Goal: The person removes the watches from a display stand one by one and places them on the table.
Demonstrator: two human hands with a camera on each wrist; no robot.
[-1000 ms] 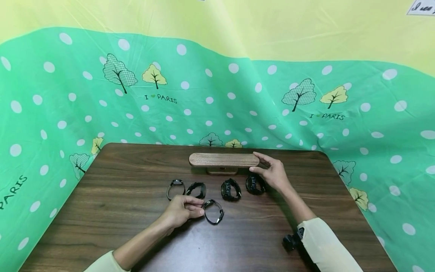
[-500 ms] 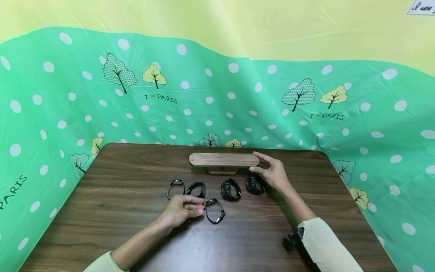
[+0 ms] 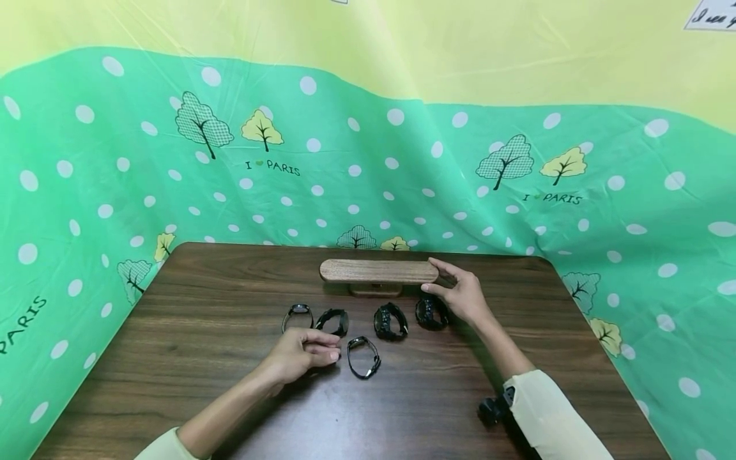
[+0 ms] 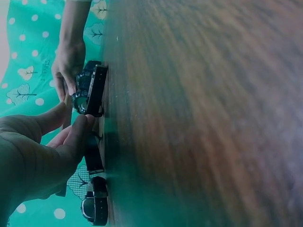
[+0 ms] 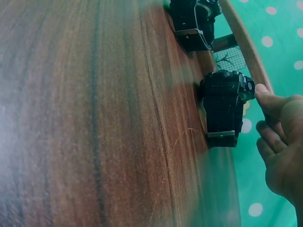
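My right hand (image 3: 464, 295) pinches the right end of a wooden T-bar watch stand (image 3: 376, 271) between thumb and fingers. In the right wrist view, the thumb lies against the bar beside a chunky black watch (image 5: 221, 104). My left hand (image 3: 296, 354) hovers low over the table, thumb and fingers close together, holding nothing. Just right of its fingertips a thin-strapped watch (image 3: 357, 342) rests on its side, apart from them. Behind that hand are a slim watch (image 3: 299, 308) and a dark-strapped watch (image 3: 342, 322). Another black watch (image 3: 384, 322) sits before the stand.
All this is on a dark wood-grain table (image 3: 218, 287). A green and yellow printed cloth (image 3: 368, 147) hangs behind its far edge. A small black camera (image 3: 491, 410) is strapped at the right wrist.
My left hand has let go of the thin-strapped watch and drawn back slightly to the left. That watch has shifted a little to the right. The right hand stays on the stand.
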